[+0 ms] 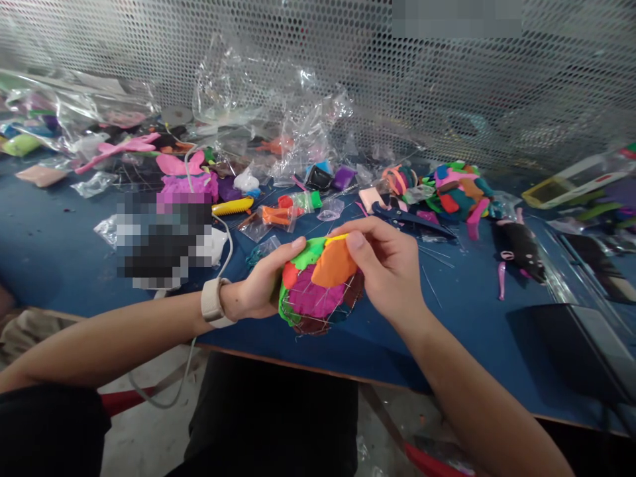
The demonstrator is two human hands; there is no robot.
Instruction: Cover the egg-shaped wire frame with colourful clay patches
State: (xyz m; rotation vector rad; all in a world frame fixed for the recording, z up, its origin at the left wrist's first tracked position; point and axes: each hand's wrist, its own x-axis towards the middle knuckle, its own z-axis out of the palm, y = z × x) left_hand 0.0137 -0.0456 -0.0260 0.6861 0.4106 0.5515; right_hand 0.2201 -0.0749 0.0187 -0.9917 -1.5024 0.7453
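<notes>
Above the table's front edge I hold a wire frame covered with modelling clay [318, 295], in green, magenta, orange, red and brown patches. Thin wires show across its magenta part. My left hand [263, 281] grips its left side, thumb on the green clay at the top. My right hand [385, 262] pinches the yellow clay [338, 238] at the upper right edge, beside the orange patch. The fingers behind the frame are hidden. A white band circles my left wrist.
On the blue table [467, 331] lie plastic bags [298, 119], a yellow cutter [232, 206], dark blue scissors [412, 218], loose wires, another multicoloured clay model [460, 189] and a black clay figure [521, 248]. A black device [579, 344] stands right. A white cable [227, 245] hangs over the edge.
</notes>
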